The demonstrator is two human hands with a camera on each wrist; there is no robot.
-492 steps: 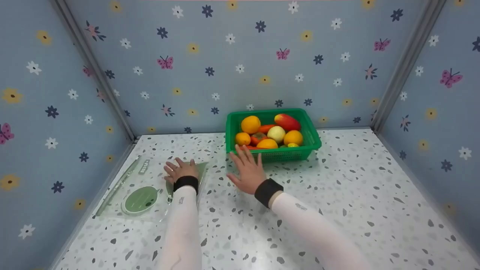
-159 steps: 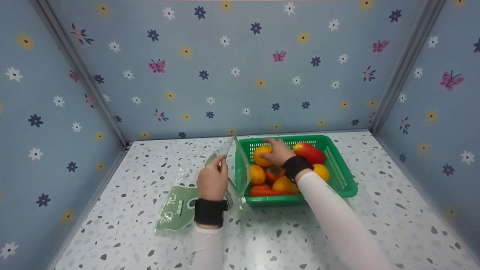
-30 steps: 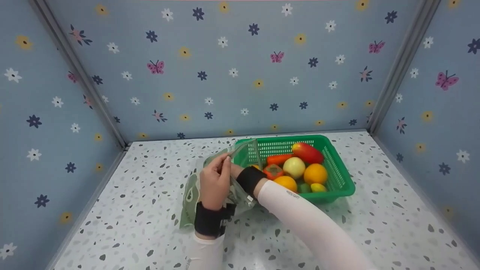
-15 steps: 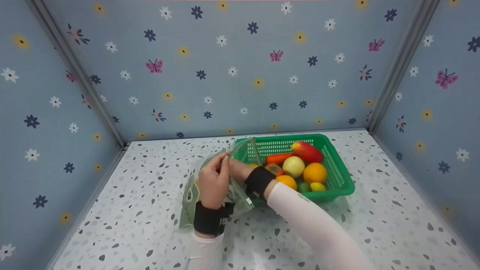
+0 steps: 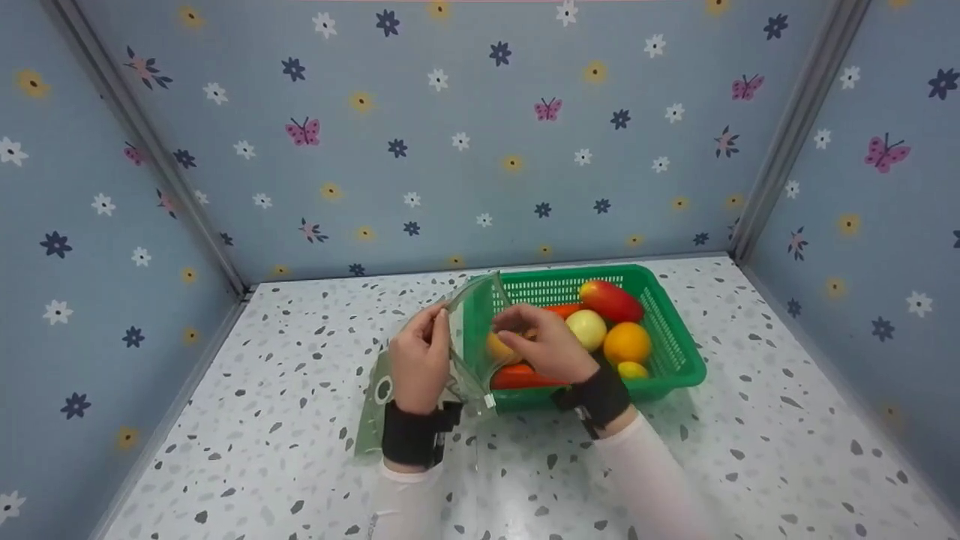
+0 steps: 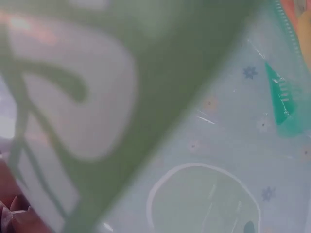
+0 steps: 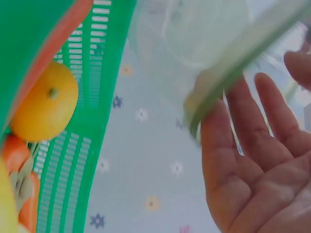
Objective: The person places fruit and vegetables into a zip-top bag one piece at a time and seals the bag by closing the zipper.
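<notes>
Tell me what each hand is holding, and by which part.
The left hand pinches the clear bag by the rim of its open mouth; the right hand holds nothing.

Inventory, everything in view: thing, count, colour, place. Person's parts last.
zip bag: 1, clear and green, basket's left
basket: 1, green, on table
mango: 1, red-yellow, basket's back
carrot: 1, orange-red, beside mango
long vegetable: 1, red-orange, basket's front
round fruit: 1, cream, mid-basket
orange: 1, orange, basket's right
lemon-like fruit: 1, yellow, front right
mandarin-like fruit: 1, orange, basket's left
persimmon: 1, orange, beside it
table: 1, speckled white, beneath
walls: 3, floral blue, around table
posts: 2, grey, wall corners
wristbands: 2, black, wrists
sleeves: 2, white, forearms
left hand: 1, bare, pinching bag mouth
right hand: 1, bare, over basket
</notes>
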